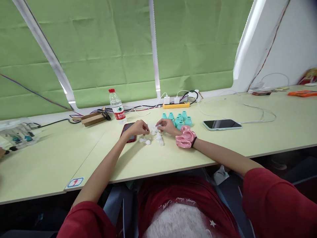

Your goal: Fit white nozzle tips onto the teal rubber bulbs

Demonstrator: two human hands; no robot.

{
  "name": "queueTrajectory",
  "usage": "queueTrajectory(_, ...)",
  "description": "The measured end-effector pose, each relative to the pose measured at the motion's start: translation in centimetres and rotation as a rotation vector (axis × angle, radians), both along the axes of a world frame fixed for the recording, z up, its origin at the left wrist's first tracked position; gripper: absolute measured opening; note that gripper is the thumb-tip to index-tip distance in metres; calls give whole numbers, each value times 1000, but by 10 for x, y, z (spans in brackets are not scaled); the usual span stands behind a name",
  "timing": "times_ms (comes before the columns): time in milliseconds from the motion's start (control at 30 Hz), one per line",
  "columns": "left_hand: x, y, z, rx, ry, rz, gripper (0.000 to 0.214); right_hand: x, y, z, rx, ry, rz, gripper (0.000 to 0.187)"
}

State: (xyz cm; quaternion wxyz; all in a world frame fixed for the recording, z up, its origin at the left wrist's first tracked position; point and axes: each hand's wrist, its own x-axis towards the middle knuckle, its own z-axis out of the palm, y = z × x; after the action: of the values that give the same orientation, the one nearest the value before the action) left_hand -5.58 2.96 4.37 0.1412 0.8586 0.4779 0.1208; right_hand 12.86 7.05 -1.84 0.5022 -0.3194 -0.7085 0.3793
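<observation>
Over a loose pile of small white translucent plastic pieces (pixel 159 138), my two hands are held close together. My left hand (pixel 140 127) has its fingers pinched together, and what lies between the tips is too small to make out. Facing it, my right hand (pixel 166 126) is closed, with a bit of white plastic at its fingertips. A few more white pieces (pixel 146 141) lie on the table just below my left hand. Behind my right wrist stand several teal vase-shaped pieces (pixel 178 119). A dark red phone (pixel 131 138) lies partly hidden under my left hand.
A water bottle (pixel 117 107) stands behind my left hand, near an open cardboard box (pixel 92 119). A yellow power strip (pixel 176 105) with chargers lies at the back. To the right, a phone (pixel 222 124) is on a cable. Clear containers (pixel 18 134) stand far left.
</observation>
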Motion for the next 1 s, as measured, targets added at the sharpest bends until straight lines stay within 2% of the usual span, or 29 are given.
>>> queueTrajectory(67, -2, 0, 0, -61, 77, -48, 21, -1, -2, 0, 3, 8, 5, 13)
queueTrajectory(167, -1, 0, -3, -25, 123, -47, 20, -1, -4, 0, 1, 13, 17, 12)
queueTrajectory(300, 4, -2, -5, 33, 108, -42, 21, -1, -6, 2, -7, 13, 23, 12)
queueTrajectory(600, 14, -9, -4, -10, 51, -89, 15, 0, -12, 6, -12, 24, 90, 12)
queueTrajectory(733, 14, -10, -3, 107, -38, -18, 20, 0, -15, 9, -30, 13, 138, 13)
queueTrajectory(867, 16, -10, -3, 204, -212, 36, 23, 0, -14, 9, -65, 21, 196, 17)
queueTrajectory(1000, 22, -9, -8, 127, -383, 73, 26, 2, -7, 3, -110, 34, 214, 21)
